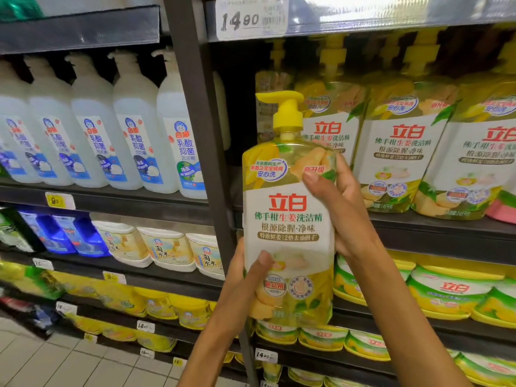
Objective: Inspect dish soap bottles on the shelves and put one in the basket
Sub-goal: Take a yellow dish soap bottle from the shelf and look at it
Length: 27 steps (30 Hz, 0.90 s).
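Both hands (343, 208) gripping soap bottle (287, 219), base blurred

The yellow soap bottle (289, 219) hides most of the left hand (245, 272) and the fingers (339, 188) of the right hand (349, 213) behind it. The small print at its base is blurred. The price tag (251, 19) barcode is too small to read. Both forearms are cut by the bottom edge. The white bottles (97, 141) at far left blur and run off frame.
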Each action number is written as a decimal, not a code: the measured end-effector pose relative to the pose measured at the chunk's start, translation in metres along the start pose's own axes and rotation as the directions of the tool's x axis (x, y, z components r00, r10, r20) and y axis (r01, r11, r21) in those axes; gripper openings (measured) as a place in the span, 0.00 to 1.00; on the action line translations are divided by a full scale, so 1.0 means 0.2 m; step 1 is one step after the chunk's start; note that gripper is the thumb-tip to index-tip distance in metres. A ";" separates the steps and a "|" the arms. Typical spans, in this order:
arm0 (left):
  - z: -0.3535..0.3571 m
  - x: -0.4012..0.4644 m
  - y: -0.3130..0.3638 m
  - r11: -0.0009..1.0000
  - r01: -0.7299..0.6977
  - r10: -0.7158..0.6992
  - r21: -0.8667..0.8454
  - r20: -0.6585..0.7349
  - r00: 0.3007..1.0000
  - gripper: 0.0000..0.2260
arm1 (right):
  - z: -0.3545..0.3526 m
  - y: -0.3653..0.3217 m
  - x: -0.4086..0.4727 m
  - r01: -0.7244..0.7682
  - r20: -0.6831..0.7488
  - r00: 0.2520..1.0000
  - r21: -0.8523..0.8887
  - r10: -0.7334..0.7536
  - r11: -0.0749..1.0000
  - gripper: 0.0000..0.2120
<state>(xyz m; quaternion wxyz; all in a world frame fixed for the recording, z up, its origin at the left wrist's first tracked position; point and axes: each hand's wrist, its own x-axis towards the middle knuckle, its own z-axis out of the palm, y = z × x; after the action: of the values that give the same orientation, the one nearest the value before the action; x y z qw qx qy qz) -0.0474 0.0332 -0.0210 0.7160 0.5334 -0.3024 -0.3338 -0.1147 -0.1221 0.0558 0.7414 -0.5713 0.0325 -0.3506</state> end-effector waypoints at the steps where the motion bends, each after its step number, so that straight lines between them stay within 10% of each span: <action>1: -0.01 -0.01 0.01 0.999 0.033 -0.032 -0.026 0.017 0.999 0.38 | 0.00 0.00 0.01 -0.020 -0.008 1.000 0.034 0.020 0.999 0.28; 8: 0.00 -0.03 0.10 0.980 0.137 -0.128 -0.148 0.072 0.989 0.17 | 0.02 0.00 0.04 -0.143 -0.040 0.988 0.166 0.152 0.976 0.30; 16: 0.01 -0.08 0.22 0.979 0.083 -0.061 -0.187 0.124 0.990 0.17 | 0.03 -0.05 0.13 -0.314 0.079 0.949 0.130 0.306 0.941 0.09; 27: 0.02 -0.10 0.29 0.930 0.186 -0.098 -0.317 0.274 0.957 0.29 | 0.02 -0.06 0.14 -0.406 0.096 0.912 0.077 0.399 0.911 0.11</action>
<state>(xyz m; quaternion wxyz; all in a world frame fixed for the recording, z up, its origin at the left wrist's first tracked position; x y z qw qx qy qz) -0.0538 0.0587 0.0354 0.7263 0.3755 -0.2897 -0.4975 -0.0966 -0.1355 0.0770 0.8249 -0.5295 0.1035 -0.1688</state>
